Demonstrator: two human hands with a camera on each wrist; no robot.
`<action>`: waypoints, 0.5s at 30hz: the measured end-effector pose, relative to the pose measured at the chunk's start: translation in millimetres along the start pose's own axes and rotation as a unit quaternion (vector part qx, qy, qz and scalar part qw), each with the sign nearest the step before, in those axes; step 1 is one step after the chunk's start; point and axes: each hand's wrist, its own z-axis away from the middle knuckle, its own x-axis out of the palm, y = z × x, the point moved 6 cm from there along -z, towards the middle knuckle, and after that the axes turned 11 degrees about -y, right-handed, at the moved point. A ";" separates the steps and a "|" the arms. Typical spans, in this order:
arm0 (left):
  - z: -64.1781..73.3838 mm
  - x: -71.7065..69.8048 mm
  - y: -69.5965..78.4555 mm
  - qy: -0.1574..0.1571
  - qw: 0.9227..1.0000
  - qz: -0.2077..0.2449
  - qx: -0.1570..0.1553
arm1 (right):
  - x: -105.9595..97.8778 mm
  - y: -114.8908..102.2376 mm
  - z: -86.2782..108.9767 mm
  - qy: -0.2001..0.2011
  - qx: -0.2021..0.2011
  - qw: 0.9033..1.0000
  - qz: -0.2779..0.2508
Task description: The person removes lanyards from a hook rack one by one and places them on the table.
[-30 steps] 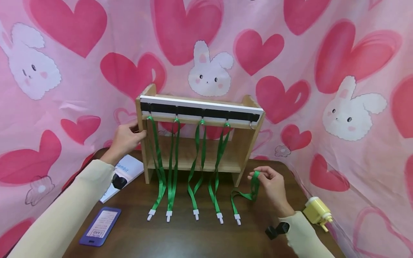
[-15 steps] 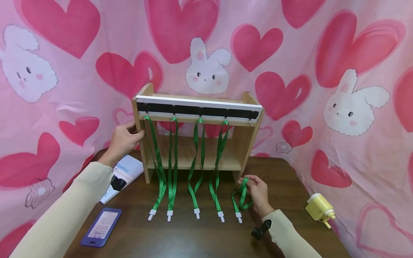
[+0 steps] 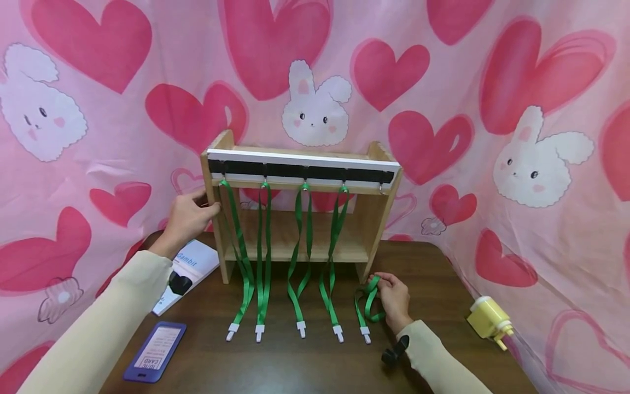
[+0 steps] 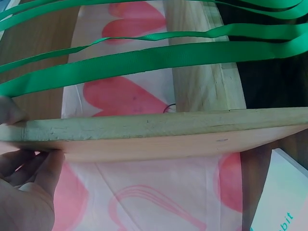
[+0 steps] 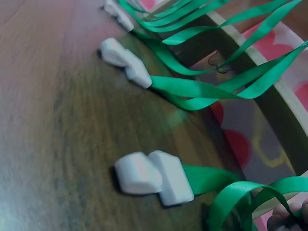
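Observation:
A small wooden rack (image 3: 295,235) stands on the table, its front strip carrying a row of metal hooks. My left hand (image 3: 189,216) grips its left side panel, thumb in front and fingers behind, as the left wrist view also shows. Several green lanyards (image 3: 239,246) with white clips hang from the hooks; the rightmost hook (image 3: 381,189) is bare. By the rack's right foot, my right hand (image 3: 392,298) pinches the looped end of another green lanyard (image 3: 361,306). That lanyard's white clip (image 5: 154,178) lies on the table. In the right wrist view only fingertips show, at the corner.
A purple card holder (image 3: 155,353) with a printed card lies at the front left. Behind it is a white booklet (image 3: 189,265), partly under the left arm. At the right table edge sits a yellow bottle-like object (image 3: 489,320). A pink patterned cloth hangs behind.
My right hand has moved left and slightly down with the lanyard, toward the rack's right foot, and the strap has bunched into loops. The left hand keeps its grip on the rack.

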 end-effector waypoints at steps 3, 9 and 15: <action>-0.9 0.5 -0.7 0.007 1.000 -0.001 -0.003 | -3.8 -1.0 1.2 0.026 -0.002 0.997 0.075; -3.4 2.6 -1.1 0.002 1.000 0.007 0.001 | -7.6 0.2 3.4 0.043 -0.002 0.992 0.123; -2.4 0.8 -1.7 0.004 1.000 0.010 0.004 | -8.8 3.3 3.8 0.038 0.010 0.991 0.124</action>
